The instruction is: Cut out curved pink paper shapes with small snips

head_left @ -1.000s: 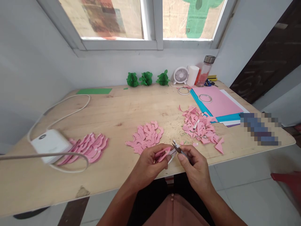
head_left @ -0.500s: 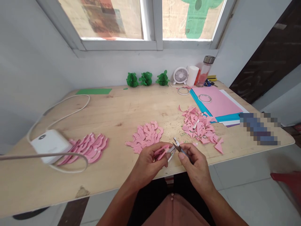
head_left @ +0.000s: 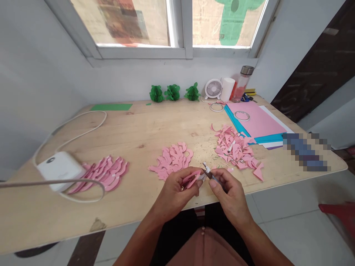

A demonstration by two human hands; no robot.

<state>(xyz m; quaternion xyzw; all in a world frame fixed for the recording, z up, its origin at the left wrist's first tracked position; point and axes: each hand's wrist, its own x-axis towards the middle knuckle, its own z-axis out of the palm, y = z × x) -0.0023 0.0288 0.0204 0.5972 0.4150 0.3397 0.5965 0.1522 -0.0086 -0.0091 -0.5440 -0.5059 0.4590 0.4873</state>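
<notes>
Pink cutouts (head_left: 109, 173) lie left on the surface (head_left: 161, 120). Near its front edge, fingers of your left hand (head_left: 180, 189) pinch a pink paper piece (head_left: 191, 179); fingers of your right hand (head_left: 229, 192) grip a dark pointed tool (head_left: 210, 174), white bits (head_left: 206, 168) near its tip.

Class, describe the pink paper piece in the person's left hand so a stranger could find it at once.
Start at the wooden table below the window. At its near edge, the left hand pinches the pink paper piece, beside the right hand's dark-tipped tool. Unlike the middle pink heap lying on the table, it is hand-held.
</notes>
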